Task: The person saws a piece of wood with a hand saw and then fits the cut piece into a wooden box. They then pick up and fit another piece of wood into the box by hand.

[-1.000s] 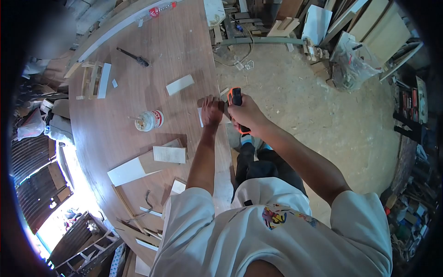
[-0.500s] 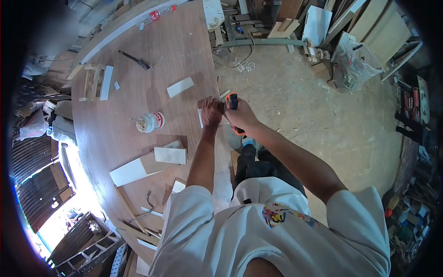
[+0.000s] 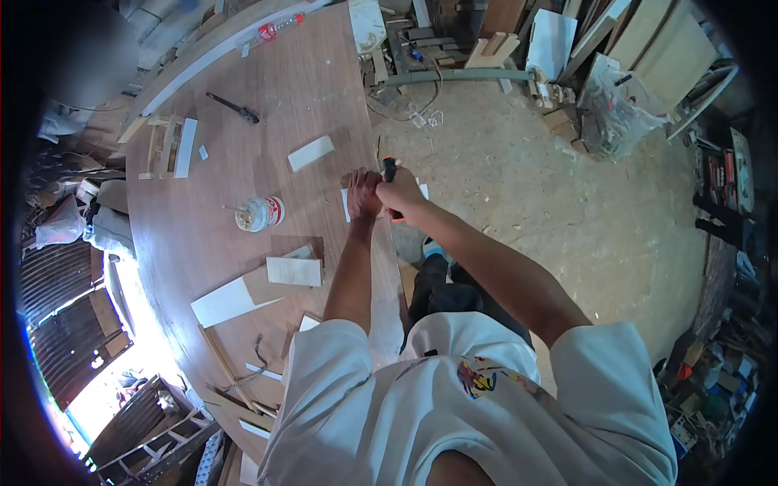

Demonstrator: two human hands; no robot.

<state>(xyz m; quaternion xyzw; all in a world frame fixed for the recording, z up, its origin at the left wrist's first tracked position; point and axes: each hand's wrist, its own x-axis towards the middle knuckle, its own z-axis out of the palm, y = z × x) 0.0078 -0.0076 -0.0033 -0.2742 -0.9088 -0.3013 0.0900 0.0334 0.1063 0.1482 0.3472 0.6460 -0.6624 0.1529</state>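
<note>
My left hand [image 3: 364,194] presses down on a white board [image 3: 346,206] at the table's right edge, its fingers bent over the board. Most of that board is hidden under my hands, and a white end shows to the right, past the edge. Close against the left hand, my right hand [image 3: 399,194] is closed round the black and orange handle of what looks like a handsaw [image 3: 390,168]. Its blade cannot be seen from above. A small white block [image 3: 311,153] lies just beyond the left hand.
On the wooden table [image 3: 203,243] are a labelled jar [image 3: 261,214], a dark tool [image 3: 233,107], white offcuts [image 3: 294,271], a slatted wooden piece [image 3: 168,147] and a plastic bottle [image 3: 279,27]. Boards [image 3: 553,43] and a clear plastic bag [image 3: 620,113] stand beyond the floor.
My right hand and the saw handle have moved left, close against my left hand. The board's white end now shows to their right. The whole view has shifted slightly.
</note>
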